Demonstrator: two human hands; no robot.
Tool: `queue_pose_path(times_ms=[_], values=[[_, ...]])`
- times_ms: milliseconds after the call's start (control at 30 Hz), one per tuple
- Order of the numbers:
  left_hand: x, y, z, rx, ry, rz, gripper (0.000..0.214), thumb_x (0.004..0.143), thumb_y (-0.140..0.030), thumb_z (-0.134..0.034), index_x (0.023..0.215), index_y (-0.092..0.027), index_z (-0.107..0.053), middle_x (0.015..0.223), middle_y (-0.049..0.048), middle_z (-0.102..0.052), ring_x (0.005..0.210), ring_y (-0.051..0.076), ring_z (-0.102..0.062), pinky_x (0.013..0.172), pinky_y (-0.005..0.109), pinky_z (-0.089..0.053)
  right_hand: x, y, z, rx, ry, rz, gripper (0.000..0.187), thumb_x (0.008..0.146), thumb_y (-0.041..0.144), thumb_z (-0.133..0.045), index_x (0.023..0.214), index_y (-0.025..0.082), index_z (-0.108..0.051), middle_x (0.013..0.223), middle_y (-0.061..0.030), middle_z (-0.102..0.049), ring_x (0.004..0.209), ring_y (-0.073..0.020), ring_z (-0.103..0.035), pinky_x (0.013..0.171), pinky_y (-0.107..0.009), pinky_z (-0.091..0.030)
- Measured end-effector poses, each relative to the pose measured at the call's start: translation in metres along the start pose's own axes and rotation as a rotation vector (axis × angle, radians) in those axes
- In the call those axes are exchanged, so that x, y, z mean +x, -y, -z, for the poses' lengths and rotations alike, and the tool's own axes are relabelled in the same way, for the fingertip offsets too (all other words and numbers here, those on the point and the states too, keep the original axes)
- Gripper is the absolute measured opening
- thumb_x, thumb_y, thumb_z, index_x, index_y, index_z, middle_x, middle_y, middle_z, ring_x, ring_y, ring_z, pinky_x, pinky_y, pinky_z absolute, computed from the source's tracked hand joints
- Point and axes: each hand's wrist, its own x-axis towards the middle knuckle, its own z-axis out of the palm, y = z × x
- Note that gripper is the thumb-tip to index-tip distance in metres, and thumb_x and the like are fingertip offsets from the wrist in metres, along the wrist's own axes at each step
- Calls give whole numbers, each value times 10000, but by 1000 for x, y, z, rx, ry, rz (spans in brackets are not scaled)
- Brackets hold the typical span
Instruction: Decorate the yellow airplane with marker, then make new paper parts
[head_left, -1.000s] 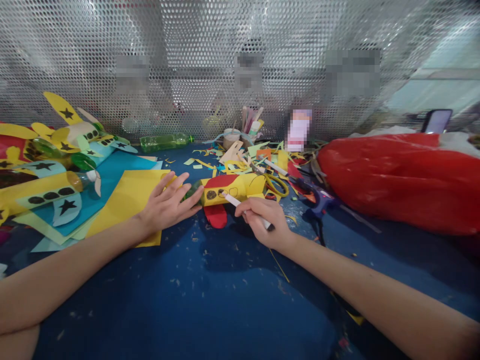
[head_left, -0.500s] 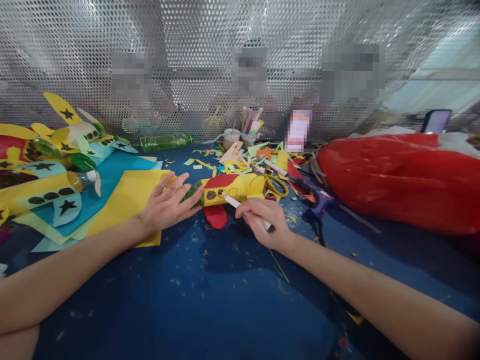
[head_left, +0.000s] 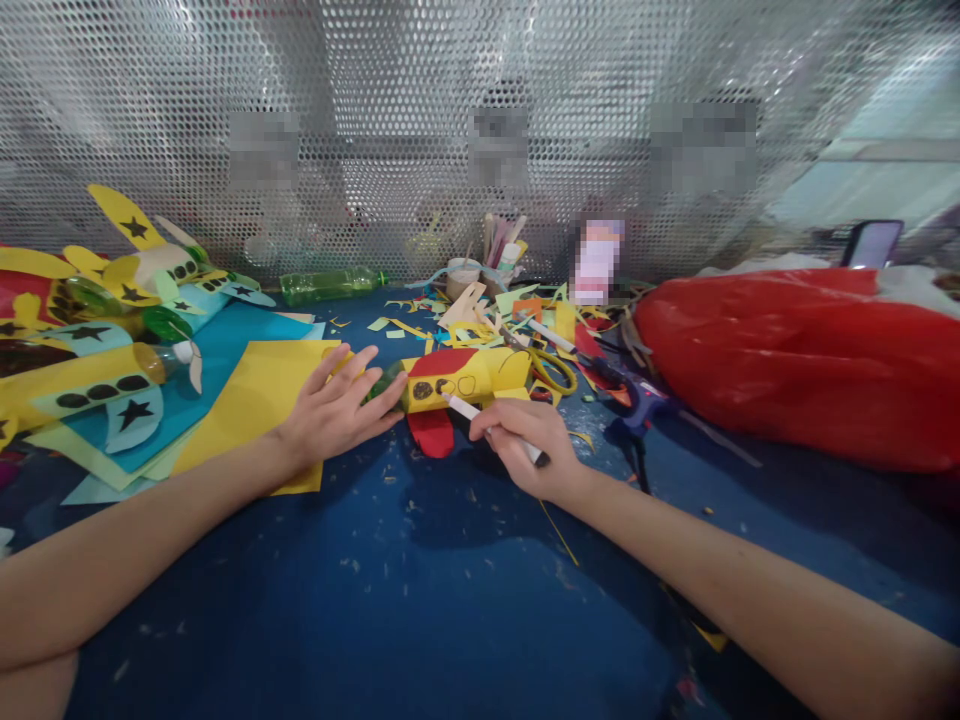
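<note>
In the head view, a toy plane made from a green bottle wrapped in yellow and red paper (head_left: pixel 501 368) lies on the blue table. Its side bears a row of drawn circles, the leftmost filled in dark and the middle one partly marked. A red paper wing (head_left: pixel 431 432) sticks out toward me. My right hand (head_left: pixel 531 445) is closed round a white marker pen (head_left: pixel 466 406), whose tip meets the middle circle. My left hand (head_left: pixel 341 408) has its fingers spread, the fingertips against the bottle's green neck end and the palm beside a yellow paper sheet (head_left: pixel 251 395).
Several finished bottle planes (head_left: pixel 112 390) crowd the left side, by blue paper (head_left: pixel 214 350). A green bottle (head_left: pixel 330 284) lies at the back. Paper scraps (head_left: pixel 469 315), yellow-handled scissors (head_left: pixel 555 372) and a glue gun (head_left: pixel 641 400) sit beyond the plane. A red plastic bag (head_left: pixel 795 360) fills the right.
The marker tip has shifted very slightly down within the middle circle. My left hand and the toy plane stay in place.
</note>
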Motion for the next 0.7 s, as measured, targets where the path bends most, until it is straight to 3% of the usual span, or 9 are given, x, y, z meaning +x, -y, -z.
queue_pose_path(times_ms=[367,700], values=[[1,1,0,66,-27,-37,441,875,-446,-624,1267,-256,-555,969,25,-710,1191,227,-588,1162,391,-313,-1,0,1,-15,-78,-35,248,817,71,-422,684,202,-586,562,17,-584,470,-101,-514,483,-237,-401],[5,0,2,111,-32,-40,336,904,-457,-589,1169,-251,-604,938,3,-726,1133,215,-630,1128,393,-358,-1,0,0,5,-34,-22,246,818,77,-422,718,199,-610,569,18,-578,489,-108,-524,502,-243,-413]])
